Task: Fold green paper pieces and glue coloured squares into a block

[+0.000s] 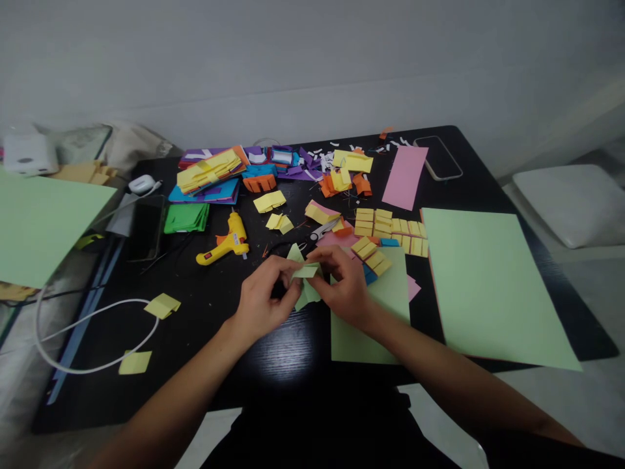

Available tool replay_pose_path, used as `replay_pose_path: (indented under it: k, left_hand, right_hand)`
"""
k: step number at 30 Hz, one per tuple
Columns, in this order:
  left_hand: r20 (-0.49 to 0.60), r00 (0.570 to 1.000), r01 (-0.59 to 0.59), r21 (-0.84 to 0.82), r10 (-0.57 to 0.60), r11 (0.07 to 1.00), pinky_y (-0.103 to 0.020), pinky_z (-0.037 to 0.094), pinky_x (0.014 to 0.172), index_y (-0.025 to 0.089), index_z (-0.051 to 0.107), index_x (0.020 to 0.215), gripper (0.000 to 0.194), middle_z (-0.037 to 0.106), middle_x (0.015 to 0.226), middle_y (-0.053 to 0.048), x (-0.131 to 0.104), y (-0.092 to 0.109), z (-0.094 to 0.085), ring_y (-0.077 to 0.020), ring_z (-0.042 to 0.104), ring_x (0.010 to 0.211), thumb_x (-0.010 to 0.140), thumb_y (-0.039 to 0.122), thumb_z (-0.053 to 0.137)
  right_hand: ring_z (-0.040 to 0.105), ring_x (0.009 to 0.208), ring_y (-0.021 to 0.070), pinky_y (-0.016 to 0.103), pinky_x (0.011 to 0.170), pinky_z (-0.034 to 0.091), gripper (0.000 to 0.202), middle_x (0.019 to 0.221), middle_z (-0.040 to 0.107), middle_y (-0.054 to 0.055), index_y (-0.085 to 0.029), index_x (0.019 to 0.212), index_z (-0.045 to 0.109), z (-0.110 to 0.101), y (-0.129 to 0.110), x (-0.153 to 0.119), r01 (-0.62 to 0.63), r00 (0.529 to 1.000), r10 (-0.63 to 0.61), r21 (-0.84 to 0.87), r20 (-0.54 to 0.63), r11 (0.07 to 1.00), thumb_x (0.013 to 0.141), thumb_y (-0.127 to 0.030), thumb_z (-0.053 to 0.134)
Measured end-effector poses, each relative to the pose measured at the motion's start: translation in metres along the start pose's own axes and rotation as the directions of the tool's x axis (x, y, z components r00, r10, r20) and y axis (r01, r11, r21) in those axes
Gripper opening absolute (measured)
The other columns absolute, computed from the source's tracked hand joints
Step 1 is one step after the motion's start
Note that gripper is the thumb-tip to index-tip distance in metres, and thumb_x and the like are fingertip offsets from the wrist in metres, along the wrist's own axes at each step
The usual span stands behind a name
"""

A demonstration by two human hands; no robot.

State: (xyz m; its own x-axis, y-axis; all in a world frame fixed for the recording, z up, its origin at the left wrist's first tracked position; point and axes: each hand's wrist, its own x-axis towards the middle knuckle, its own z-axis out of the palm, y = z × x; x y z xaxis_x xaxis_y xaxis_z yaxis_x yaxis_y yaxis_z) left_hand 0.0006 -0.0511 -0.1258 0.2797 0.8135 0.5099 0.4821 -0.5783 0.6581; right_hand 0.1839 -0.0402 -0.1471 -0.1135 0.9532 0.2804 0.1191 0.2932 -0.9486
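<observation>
Between my two hands is a pale green piece of folded paper (pixel 306 294), with flaps pointing up and down. My left hand (pixel 268 293) pinches its left side with thumb and fingers. On the other side, my right hand (pixel 339 283) grips its right edge, fingertips close to those of the left. Just behind the hands lie scissors (pixel 322 230), partly covered. A pale green sheet (pixel 366 339) lies under my right wrist, with folded yellow paper strips (pixel 372 255) on top of it.
A yellow hot glue gun (pixel 229 241) lies left of my hands. Folded coloured papers (pixel 212 170) and scraps line the back. Large green sheets (pixel 493 286) and a pink sheet (pixel 405 177) are to the right. A white cable (pixel 97 371) loops at left near yellow paper pieces (pixel 135 363).
</observation>
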Motion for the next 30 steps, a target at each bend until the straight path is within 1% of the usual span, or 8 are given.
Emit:
replay_pose_path:
  k: [5, 8, 12, 17, 21, 24, 27, 30]
  left_hand:
    - [0.005, 0.998, -0.058, -0.025, 0.058, 0.998, -0.026, 0.054, 0.07, 0.019, 0.067, 0.116, 0.026, 0.064, 0.085, 0.0, 0.0, -0.001, -0.001, -0.0123, 0.063, 0.074, 0.094, 0.006, 0.066]
    - [-0.008, 0.998, -0.068, -0.022, 0.067, 0.997, -0.026, 0.053, 0.07, 0.018, 0.068, 0.116, 0.026, 0.064, 0.084, 0.0, 0.0, -0.002, -0.002, -0.0121, 0.062, 0.073, 0.093, 0.005, 0.066]
    - [-0.05, 0.997, -0.054, 0.018, 0.055, 0.998, -0.027, 0.053, 0.071, 0.018, 0.07, 0.115, 0.025, 0.066, 0.086, -0.001, 0.0, -0.004, -0.002, -0.0126, 0.062, 0.074, 0.094, 0.005, 0.065]
    - [-0.058, 0.998, -0.028, 0.006, 0.028, 1.0, -0.028, 0.053, 0.073, 0.018, 0.073, 0.116, 0.024, 0.068, 0.096, -0.004, 0.002, -0.005, -0.005, -0.0138, 0.062, 0.079, 0.096, 0.008, 0.066]
    - [-0.012, 0.996, 0.083, -0.094, -0.085, 0.992, -0.032, 0.054, 0.081, 0.02, 0.076, 0.121, 0.023, 0.068, 0.108, -0.008, 0.003, -0.008, -0.01, -0.0179, 0.065, 0.093, 0.104, 0.024, 0.061]
    - [-0.008, 0.98, 0.194, -0.14, -0.197, 0.971, -0.033, 0.054, 0.089, 0.022, 0.08, 0.111, 0.029, 0.069, 0.108, -0.007, 0.005, -0.011, -0.011, -0.019, 0.066, 0.102, 0.11, 0.027, 0.052]
    - [0.012, 0.966, 0.255, -0.156, -0.257, 0.954, -0.031, 0.053, 0.084, 0.022, 0.082, 0.102, 0.023, 0.069, 0.104, -0.006, 0.007, -0.012, -0.01, -0.0187, 0.067, 0.098, 0.106, 0.03, 0.061]
    - [0.051, 0.959, 0.282, -0.187, -0.278, 0.941, -0.03, 0.053, 0.076, 0.022, 0.082, 0.1, 0.02, 0.07, 0.102, -0.007, 0.009, -0.013, -0.011, -0.0192, 0.067, 0.094, 0.103, 0.033, 0.066]
  right_hand:
    - [0.078, 0.083, 0.0169, 0.028, 0.071, 0.062, 0.018, 0.095, 0.08, 0.004, -0.024, 0.106, 0.068, 0.0, 0.002, 0.0, 0.026, 1.0, -0.026, 0.038, -0.017, 0.999, 0.089, -0.016, 0.072]
    - [0.08, 0.085, 0.0175, 0.028, 0.072, 0.063, 0.018, 0.096, 0.081, 0.004, -0.023, 0.107, 0.069, 0.0, 0.003, 0.001, -0.038, 0.999, 0.037, 0.124, 0.008, 0.992, 0.09, -0.018, 0.072]
    - [0.081, 0.095, 0.0204, 0.032, 0.082, 0.065, 0.022, 0.099, 0.083, 0.005, -0.023, 0.113, 0.07, -0.001, 0.004, 0.004, -0.153, 0.988, 0.141, 0.242, 0.068, 0.958, 0.091, -0.023, 0.075]
    - [0.081, 0.107, 0.0239, 0.038, 0.091, 0.066, 0.029, 0.107, 0.083, 0.007, -0.024, 0.12, 0.071, -0.003, 0.003, 0.006, -0.22, 0.973, 0.185, 0.307, 0.139, 0.926, 0.093, -0.029, 0.078]
    - [0.079, 0.111, 0.0239, 0.04, 0.098, 0.065, 0.037, 0.111, 0.082, 0.007, -0.026, 0.123, 0.069, -0.001, 0.005, 0.008, -0.259, 0.963, 0.209, 0.366, 0.172, 0.894, 0.09, -0.034, 0.083]
    - [0.079, 0.104, 0.0218, 0.038, 0.094, 0.067, 0.044, 0.106, 0.08, 0.005, -0.025, 0.117, 0.068, 0.002, 0.006, 0.008, -0.287, 0.957, 0.248, 0.391, 0.147, 0.875, 0.081, -0.037, 0.091]
    - [0.079, 0.09, 0.0181, 0.034, 0.087, 0.068, 0.047, 0.093, 0.077, 0.0, -0.025, 0.109, 0.067, 0.003, 0.006, 0.008, -0.326, 0.945, 0.3, 0.396, 0.128, 0.859, 0.074, -0.037, 0.097]
    - [0.08, 0.086, 0.0176, 0.034, 0.086, 0.068, 0.048, 0.089, 0.077, -0.001, -0.025, 0.106, 0.067, 0.001, 0.005, 0.009, -0.369, 0.929, 0.338, 0.417, 0.149, 0.831, 0.072, -0.038, 0.098]
